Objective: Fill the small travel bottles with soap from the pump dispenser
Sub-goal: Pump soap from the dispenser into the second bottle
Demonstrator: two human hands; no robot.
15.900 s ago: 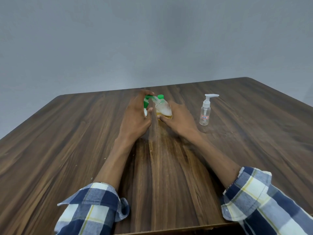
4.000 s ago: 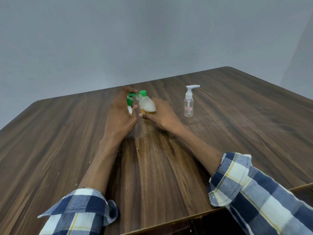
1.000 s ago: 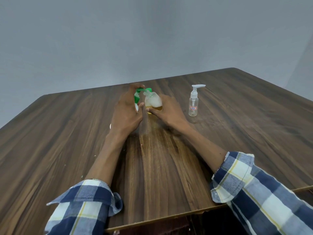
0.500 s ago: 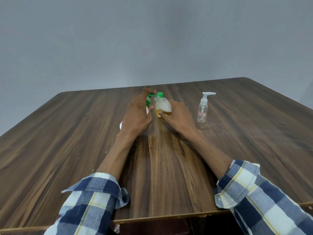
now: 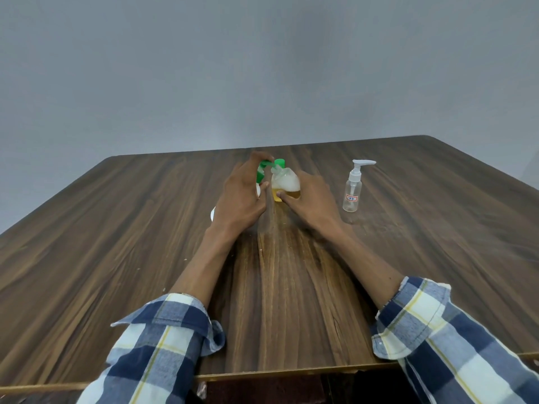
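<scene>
My left hand (image 5: 239, 199) grips the pump dispenser (image 5: 261, 173), with a finger over its green pump head; most of its white body is hidden behind the hand. My right hand (image 5: 309, 199) holds a small clear travel bottle (image 5: 285, 185), tilted with its neck against the green spout. The bottle has a green flip cap, yellow soap at the bottom and white foam above. A second clear travel bottle (image 5: 353, 193) with a white pump top and a small label stands upright to the right, untouched.
Everything sits on a dark wooden table (image 5: 116, 243) before a plain grey wall. A small white round object (image 5: 213, 214) peeks out at the left of my left hand. My checked sleeves lie near the table's front edge.
Only the view has shifted slightly. Both hands keep the same hold on the dispenser and the small bottle, spout at the neck, and the second bottle has not moved.
</scene>
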